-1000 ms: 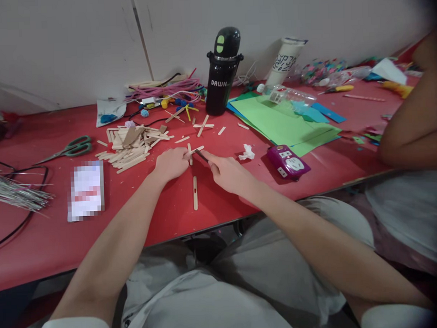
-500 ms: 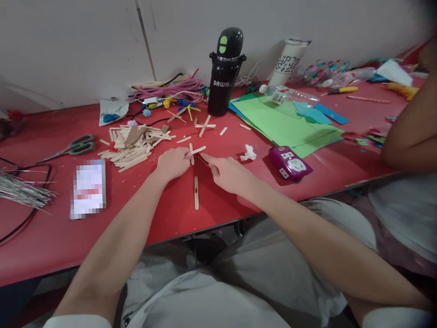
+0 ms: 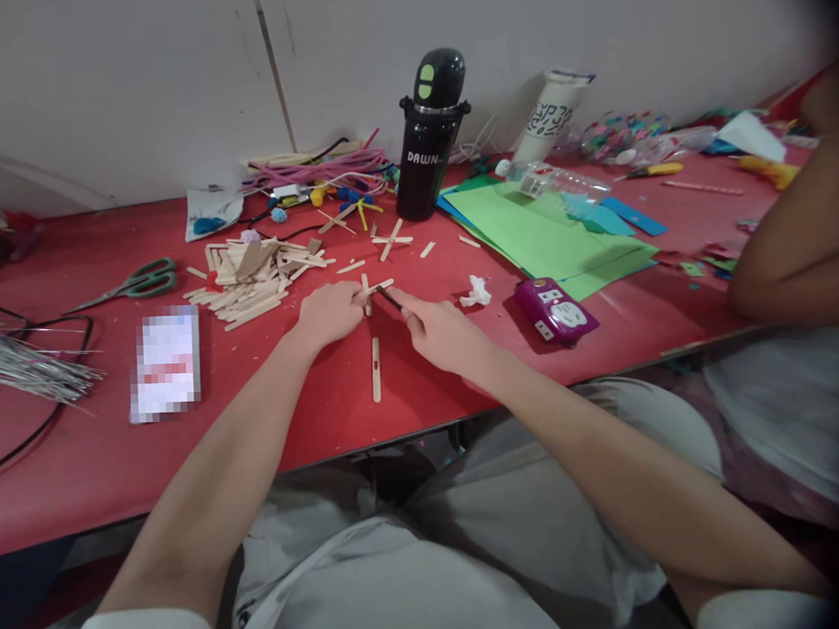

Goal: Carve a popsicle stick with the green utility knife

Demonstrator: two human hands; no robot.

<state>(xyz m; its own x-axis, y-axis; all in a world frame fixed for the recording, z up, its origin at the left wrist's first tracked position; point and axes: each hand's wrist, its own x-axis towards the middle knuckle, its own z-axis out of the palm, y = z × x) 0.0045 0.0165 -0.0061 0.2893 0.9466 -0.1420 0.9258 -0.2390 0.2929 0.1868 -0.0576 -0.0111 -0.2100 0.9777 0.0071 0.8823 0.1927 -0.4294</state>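
Note:
My left hand [image 3: 330,316] is closed, its fingertips pinching a pair of crossed craft sticks [image 3: 366,281] down on the red table. From the right, my right hand [image 3: 448,334] grips a thin dark knife-like tool [image 3: 390,299], forefinger stretched along it. The tool's tip meets the crossed sticks near their crossing; whether it cuts in cannot be seen. Just below my hands lies a single craft stick [image 3: 376,380] with a slot in its middle. Another crossed pair of sticks [image 3: 392,240] rests farther back. To the left is a heap of loose craft sticks [image 3: 253,282].
Green-handled scissors [image 3: 149,278] and a blurred-out flat panel [image 3: 165,365] lie left. A black bottle [image 3: 427,149] stands behind. To the right are green paper sheets [image 3: 527,228], crumpled tissue [image 3: 475,291] and a purple power adapter [image 3: 555,312]. Another person's arm [image 3: 788,219] rests at far right.
The tool in my right hand has shifted slightly and more of its dark length shows, its tip now up at the crossed sticks. My left hand keeps its hold.

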